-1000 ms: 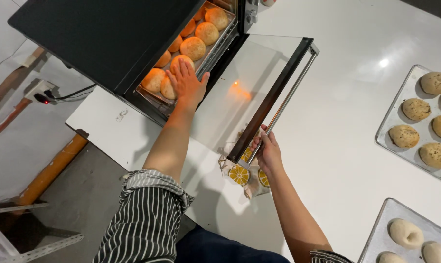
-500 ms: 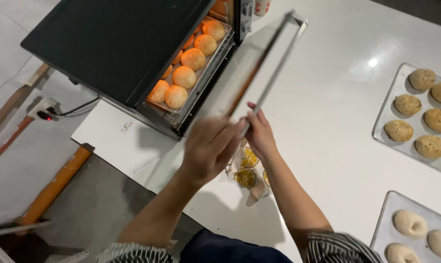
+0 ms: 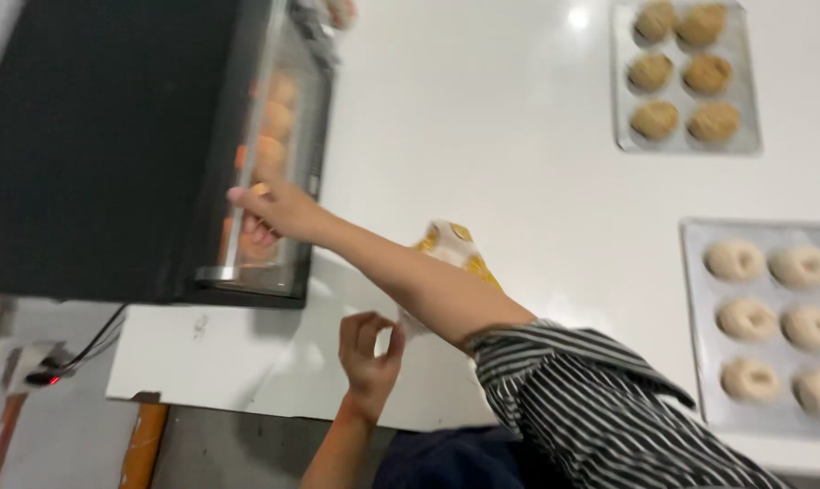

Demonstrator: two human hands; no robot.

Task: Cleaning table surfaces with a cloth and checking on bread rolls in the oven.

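At the black countertop oven, the right hand gripped the glass door's handle; the left hand hovered, fingers loosely curled, holding nothing.

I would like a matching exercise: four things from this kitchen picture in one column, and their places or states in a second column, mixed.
Things:
1. right hand
2. left hand
3. browned rolls
4. pale dough rings

Places or states:
A. on the near tray
B. on the far tray
C. at the oven door
D. empty, above the counter edge

Pairs: 1-C, 2-D, 3-B, 4-A
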